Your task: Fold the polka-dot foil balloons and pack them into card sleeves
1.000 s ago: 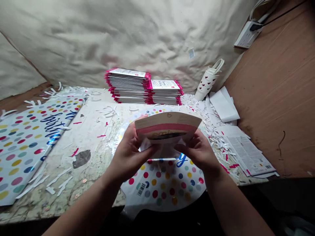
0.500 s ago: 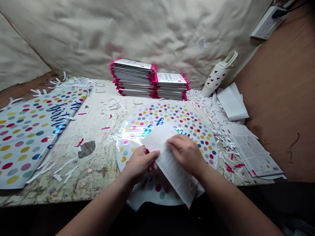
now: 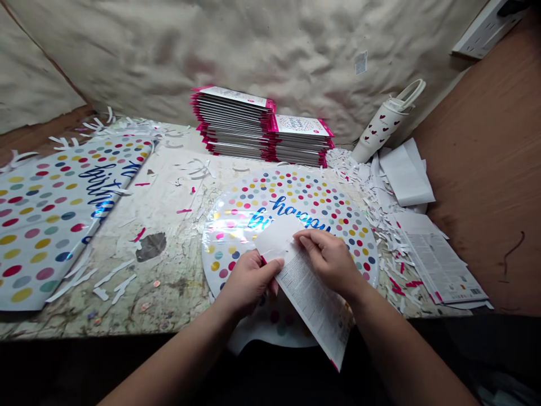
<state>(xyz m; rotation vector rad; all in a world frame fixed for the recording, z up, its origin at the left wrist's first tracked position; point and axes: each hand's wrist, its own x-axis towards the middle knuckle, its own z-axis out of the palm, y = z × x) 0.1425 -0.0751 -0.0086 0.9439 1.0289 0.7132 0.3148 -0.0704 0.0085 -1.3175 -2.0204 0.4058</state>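
Note:
Both my hands hold a folded white printed paper card [image 3: 313, 299] with a pink edge, low over a round foil balloon [image 3: 291, 206]. The balloon lies flat, with coloured dots and blue "happy birthday" lettering, and the card hides its lower part. My left hand [image 3: 247, 285] grips the card's left side near the pink edge. My right hand [image 3: 329, 260] pinches its upper edge, fingers resting on the white flap. A second dotted foil balloon [image 3: 63, 208] lies at the table's left.
Two stacks of pink-edged packaged balloons [image 3: 232, 121] stand behind the round balloon. Right of them are a heart-patterned white bottle [image 3: 380, 127], white paper sheets [image 3: 406, 172], printed cards [image 3: 439, 262] and paper scraps [image 3: 359, 189]. A power strip [image 3: 486, 31] sits on the wooden board at upper right.
My hands have lowered the card from chest height to just over the balloon, and it now shows its printed side. More of the balloon's lettering is visible. The view has tilted slightly.

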